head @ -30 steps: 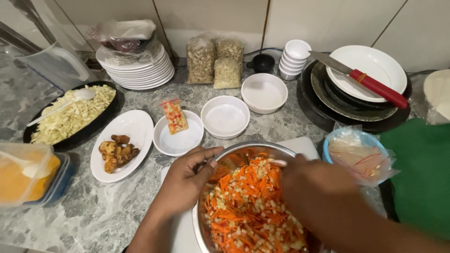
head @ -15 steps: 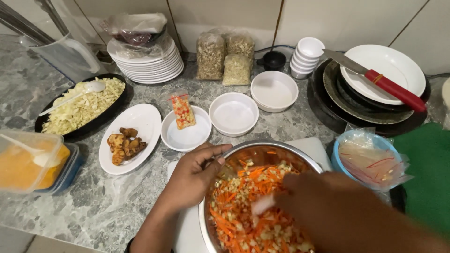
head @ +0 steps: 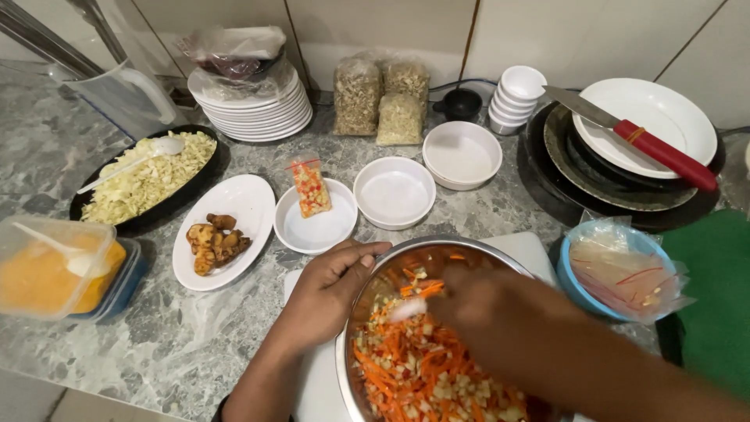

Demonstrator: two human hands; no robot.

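- While we steady the steel bowl by its rim, our left hand grips its near-left edge, so it sits firm on the table.
- The bowl holds shredded carrot and diced pieces.
- Our right hand reaches in, blurred; we cannot tell its grip.
- A blue bowl holds a plastic bag.

grey-green marble counter under evenly lit cream wall tiles with dark grout.
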